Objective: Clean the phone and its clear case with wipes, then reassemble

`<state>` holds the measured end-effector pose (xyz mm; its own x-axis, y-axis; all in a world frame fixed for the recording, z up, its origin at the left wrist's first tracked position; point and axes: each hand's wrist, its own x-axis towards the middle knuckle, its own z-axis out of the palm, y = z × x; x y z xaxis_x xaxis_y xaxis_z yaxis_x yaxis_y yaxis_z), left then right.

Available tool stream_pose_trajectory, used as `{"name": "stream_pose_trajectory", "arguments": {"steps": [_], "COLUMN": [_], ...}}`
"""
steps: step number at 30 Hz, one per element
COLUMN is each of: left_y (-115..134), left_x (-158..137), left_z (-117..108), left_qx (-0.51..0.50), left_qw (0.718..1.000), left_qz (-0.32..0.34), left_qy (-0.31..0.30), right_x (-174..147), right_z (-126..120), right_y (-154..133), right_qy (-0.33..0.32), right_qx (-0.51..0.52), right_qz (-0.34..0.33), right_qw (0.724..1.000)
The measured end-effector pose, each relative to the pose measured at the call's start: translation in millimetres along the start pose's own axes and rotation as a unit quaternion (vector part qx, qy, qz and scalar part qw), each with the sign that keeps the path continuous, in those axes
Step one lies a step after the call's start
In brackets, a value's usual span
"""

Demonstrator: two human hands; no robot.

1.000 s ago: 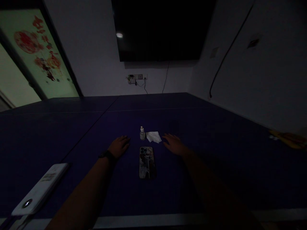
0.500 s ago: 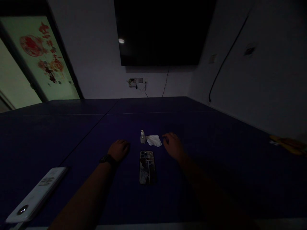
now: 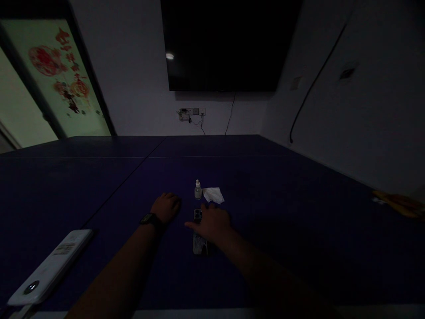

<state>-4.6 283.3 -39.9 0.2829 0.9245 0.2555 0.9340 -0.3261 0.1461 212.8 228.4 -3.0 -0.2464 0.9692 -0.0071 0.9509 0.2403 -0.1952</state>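
Observation:
My right hand (image 3: 214, 221) is over a phone (image 3: 199, 244) lying back side up on the dark blue table. Its thumb stretches across to the phone's left side and its fingers reach forward past the camera end; whether they touch is hard to tell. To the left, my left hand (image 3: 166, 206) rests on the table with fingers curled in and nothing visible in them. A watch (image 3: 150, 219) is on that wrist. Just beyond the phone stand a small clear dropper bottle (image 3: 198, 190) with a white cap and, beside it, a folded white tissue (image 3: 213, 195).
A white power-bank-like device (image 3: 49, 268) with a cable lies at the left front of the table (image 3: 265, 177). Something yellow (image 3: 398, 204) is at the right edge. A large dark screen (image 3: 226, 44) hangs on the wall above sockets (image 3: 194, 111). The room is dim.
My right hand has moved left and toward me, from beside the tissue to over the phone, with its thumb spread. The left hand has stayed in place.

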Motion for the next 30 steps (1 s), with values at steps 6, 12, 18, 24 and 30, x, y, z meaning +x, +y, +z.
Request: {"name": "stream_pose_trajectory", "arguments": {"steps": [6,12,18,24,30], "left_y": [-2,-1,11,56,104], "left_x": [1,0,-2,-5,-21], "left_z": [4,3,-2,7,13], "left_qx": [-0.014,-0.031,-0.098,-0.484,-0.83], "left_qw": [1.0,0.999,0.995,0.872,0.534], "left_qz": [-0.005,-0.014,-0.022,-0.069,-0.101], "left_qy": [0.004,0.007,0.022,0.015,-0.124], "right_x": [4,9,20,24,24], "right_z": [5,0,-11,-18,1], "right_y": [-5,9,42,43,30], "right_qy": [-0.005,-0.005,-0.028,-0.031,-0.04], "right_qx": [0.031,0.171,0.379,0.572,0.802], "right_qz": [0.031,0.022,-0.018,-0.019,-0.012], "right_qw": [0.999,0.985,0.925,0.819,0.596]}}
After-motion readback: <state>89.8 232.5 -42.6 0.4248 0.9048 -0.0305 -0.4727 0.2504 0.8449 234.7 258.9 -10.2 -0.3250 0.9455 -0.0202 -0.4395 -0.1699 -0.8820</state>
